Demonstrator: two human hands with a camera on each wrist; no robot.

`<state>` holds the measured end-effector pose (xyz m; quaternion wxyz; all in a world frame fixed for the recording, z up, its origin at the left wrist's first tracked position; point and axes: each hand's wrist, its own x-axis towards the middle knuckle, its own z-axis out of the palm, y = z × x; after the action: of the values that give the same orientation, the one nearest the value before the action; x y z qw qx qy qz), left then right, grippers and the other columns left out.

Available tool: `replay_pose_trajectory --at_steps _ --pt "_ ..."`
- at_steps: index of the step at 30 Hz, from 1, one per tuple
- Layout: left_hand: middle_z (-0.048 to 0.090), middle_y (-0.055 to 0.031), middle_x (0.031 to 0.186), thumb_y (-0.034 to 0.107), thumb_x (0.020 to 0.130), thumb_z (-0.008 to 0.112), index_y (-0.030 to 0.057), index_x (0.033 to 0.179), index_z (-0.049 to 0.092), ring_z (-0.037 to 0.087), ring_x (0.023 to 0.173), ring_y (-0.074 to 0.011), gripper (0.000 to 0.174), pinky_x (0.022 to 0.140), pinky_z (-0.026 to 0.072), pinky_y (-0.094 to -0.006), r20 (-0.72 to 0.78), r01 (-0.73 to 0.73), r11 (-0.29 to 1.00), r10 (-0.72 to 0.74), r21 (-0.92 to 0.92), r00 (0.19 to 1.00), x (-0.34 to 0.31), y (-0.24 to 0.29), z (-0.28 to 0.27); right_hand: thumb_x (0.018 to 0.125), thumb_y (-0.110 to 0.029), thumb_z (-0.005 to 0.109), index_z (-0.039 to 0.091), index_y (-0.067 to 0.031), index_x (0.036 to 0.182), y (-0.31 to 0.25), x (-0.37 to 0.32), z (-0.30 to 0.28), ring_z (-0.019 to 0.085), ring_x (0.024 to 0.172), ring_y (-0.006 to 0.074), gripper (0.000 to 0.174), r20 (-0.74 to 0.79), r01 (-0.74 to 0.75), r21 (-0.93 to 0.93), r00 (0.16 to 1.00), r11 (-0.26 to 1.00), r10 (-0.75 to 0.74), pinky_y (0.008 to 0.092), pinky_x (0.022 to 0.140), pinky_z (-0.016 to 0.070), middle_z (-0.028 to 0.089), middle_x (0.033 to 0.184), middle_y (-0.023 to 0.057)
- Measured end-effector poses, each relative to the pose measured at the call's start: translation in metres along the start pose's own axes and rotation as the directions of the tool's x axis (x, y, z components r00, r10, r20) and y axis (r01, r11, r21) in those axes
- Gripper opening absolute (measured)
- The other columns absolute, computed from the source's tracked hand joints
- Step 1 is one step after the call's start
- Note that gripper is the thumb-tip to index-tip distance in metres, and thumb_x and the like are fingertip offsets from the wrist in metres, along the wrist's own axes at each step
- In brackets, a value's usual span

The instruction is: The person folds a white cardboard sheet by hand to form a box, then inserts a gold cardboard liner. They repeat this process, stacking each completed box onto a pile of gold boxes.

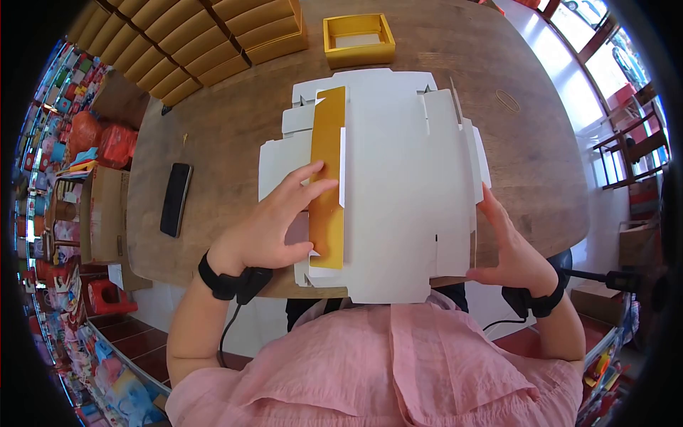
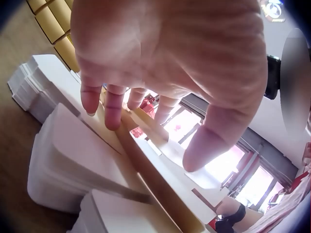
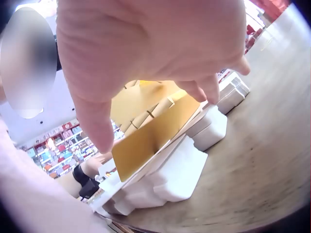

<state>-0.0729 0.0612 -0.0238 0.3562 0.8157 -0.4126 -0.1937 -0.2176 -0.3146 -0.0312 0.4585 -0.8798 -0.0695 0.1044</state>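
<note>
A stack of flat cardboard box blanks lies before me, the top blank [image 1: 395, 185] white side up. Along its left side a gold panel [image 1: 329, 142] is folded inward. My left hand [image 1: 260, 228] has its fingers spread, with fingertips at this panel and the thumb near its lower end. At the stack's right edge, my right hand [image 1: 516, 245] is spread beside a raised side panel [image 1: 464, 149], fingertips right at it. From the right wrist, that panel's outer face [image 3: 155, 136] shows gold, standing tilted up between thumb and fingers. Neither hand's fingers are curled around anything.
A finished gold box [image 1: 359, 53] stands behind the stack. Rows of gold boxes [image 1: 192, 43] fill the table's far left. A phone [image 1: 176, 199] lies to the left, a rubber band [image 1: 508, 101] to the right. The wooden table [image 1: 235, 149] has a rounded edge.
</note>
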Motion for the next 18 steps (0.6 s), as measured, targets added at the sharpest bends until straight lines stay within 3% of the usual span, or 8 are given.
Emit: replay_pose_trajectory --at_steps 1,2,4,8,10,12,15,18 --pt "0.027 -0.0213 0.160 0.008 0.070 0.069 0.0123 0.150 0.042 0.041 0.140 -0.0382 0.085 0.111 0.0412 -0.0418 0.032 -0.012 0.998 0.010 0.057 0.999 -0.003 -0.002 0.003 0.066 -0.022 0.085 0.018 -0.0055 0.160 -0.005 0.000 0.002 0.031 0.150 0.0313 0.116 0.059 -0.056 -0.166 0.996 0.984 0.067 0.0551 0.123 0.0138 0.038 0.157 0.0175" --pt "0.021 -0.0231 0.162 0.011 0.067 0.072 0.0121 0.153 0.037 0.033 0.146 -0.0396 0.093 0.117 0.0348 -0.0435 0.065 -0.026 0.993 0.019 0.115 0.998 -0.006 -0.004 0.005 0.066 -0.022 0.085 0.018 -0.0055 0.160 -0.005 0.001 0.005 0.031 0.150 0.0313 0.116 0.064 -0.056 -0.163 0.996 0.985 0.067 0.0551 0.123 0.0138 0.038 0.157 0.0175" --pt "0.023 -0.0233 0.162 0.010 0.066 0.072 0.0134 0.153 0.038 0.034 0.144 -0.0415 0.093 0.117 0.0344 -0.0446 0.062 -0.030 0.993 0.023 0.113 0.998 -0.009 -0.005 0.010 0.066 -0.025 0.087 0.019 -0.0056 0.159 -0.004 0.004 0.011 0.033 0.148 0.0340 0.116 0.056 0.054 -0.411 0.998 0.910 -0.034 0.0622 0.122 0.0105 0.040 0.155 0.0194" --pt "0.018 -0.0237 0.164 0.013 0.067 0.073 0.0120 0.153 0.038 0.027 0.149 -0.0398 0.093 0.120 0.0293 -0.0442 0.103 -0.023 0.991 0.009 0.134 0.995 -0.010 -0.001 0.011 0.067 -0.026 0.087 0.023 -0.0080 0.159 -0.010 0.008 0.010 0.037 0.145 0.0351 0.114 0.009 0.037 -0.423 0.999 0.905 -0.037 0.0626 0.121 0.0113 0.047 0.149 0.0197" --pt "0.018 -0.0236 0.164 0.013 0.067 0.073 0.0117 0.153 0.038 0.028 0.149 -0.0399 0.093 0.120 0.0291 -0.0441 0.107 -0.033 0.991 0.018 0.133 0.994 -0.009 -0.001 0.012 0.069 -0.024 0.085 0.032 -0.0109 0.156 -0.009 0.011 0.008 0.044 0.139 0.0353 0.103 0.016 0.066 -0.460 0.998 0.886 -0.067 0.0632 0.121 0.0132 0.054 0.142 0.0198" --pt "0.023 -0.0221 0.163 0.015 0.071 0.071 0.0093 0.151 0.040 0.031 0.146 -0.0394 0.086 0.119 0.0302 -0.0440 0.071 -0.106 0.990 0.100 0.093 0.993 -0.006 -0.002 0.013 0.071 -0.023 0.083 0.039 -0.0108 0.152 -0.012 0.016 0.007 0.049 0.134 0.0350 0.093 -0.002 0.093 -0.453 0.994 0.886 -0.105 0.0624 0.120 0.0159 0.058 0.137 0.0191" --pt "0.030 -0.0199 0.160 0.018 0.075 0.071 0.0068 0.147 0.045 0.035 0.143 -0.0387 0.077 0.117 0.0320 -0.0440 -0.015 -0.061 0.995 0.062 0.074 0.998 0.002 -0.002 0.018 0.074 -0.020 0.080 0.050 -0.0106 0.143 -0.015 0.025 0.007 0.056 0.126 0.0337 0.076 -0.026 0.125 -0.448 0.988 0.886 -0.152 0.0604 0.119 0.0228 0.064 0.129 0.0171" --pt "0.049 -0.0168 0.144 0.020 0.080 0.071 0.0044 0.131 0.058 0.048 0.130 -0.0357 0.055 0.111 0.0386 -0.0426 -0.104 -0.050 0.996 0.058 0.079 0.993 0.010 0.004 0.021 0.077 -0.014 0.076 0.060 -0.0101 0.132 -0.012 0.037 0.008 0.059 0.121 0.0323 0.058 -0.042 0.130 -0.435 0.986 0.891 -0.164 0.0564 0.115 0.0315 0.067 0.123 0.0140"
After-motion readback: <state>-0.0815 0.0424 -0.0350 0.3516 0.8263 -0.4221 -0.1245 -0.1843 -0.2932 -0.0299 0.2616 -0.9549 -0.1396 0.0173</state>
